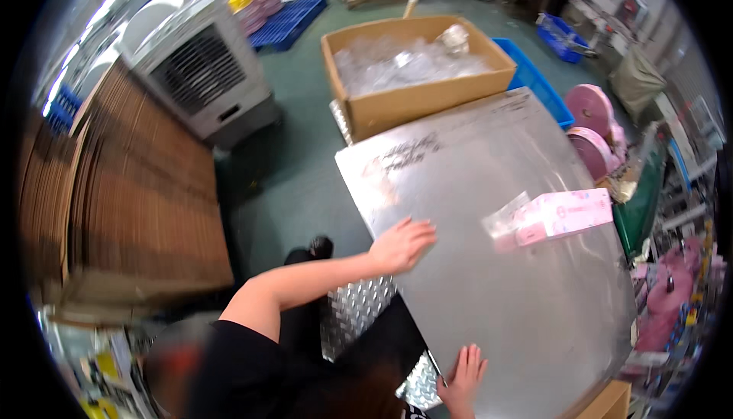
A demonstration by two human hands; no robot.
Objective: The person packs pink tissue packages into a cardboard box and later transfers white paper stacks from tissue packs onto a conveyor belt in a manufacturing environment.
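A metal-topped table [489, 297] with a smooth grey sheet lies before me. My left hand [403, 245] reaches over its left edge, fingers stretched out and holding nothing. Lower down, my right hand [463, 382] rests at the table's near edge with its fingers apart, also without anything in it. A pink and white printed pack [565, 216], shaped like a long box, lies on the right half of the tabletop. Clear film sticks out loosely from its left end. Both hands are apart from the pack.
Beyond the table stands an open cardboard box [427, 90] full of clear plastic film, with a blue crate [534, 83] beside it. Stacked flat cardboard [145, 190] and a grey air cooler [202, 67] are to the left. Pink film rolls [589, 110] stand at right.
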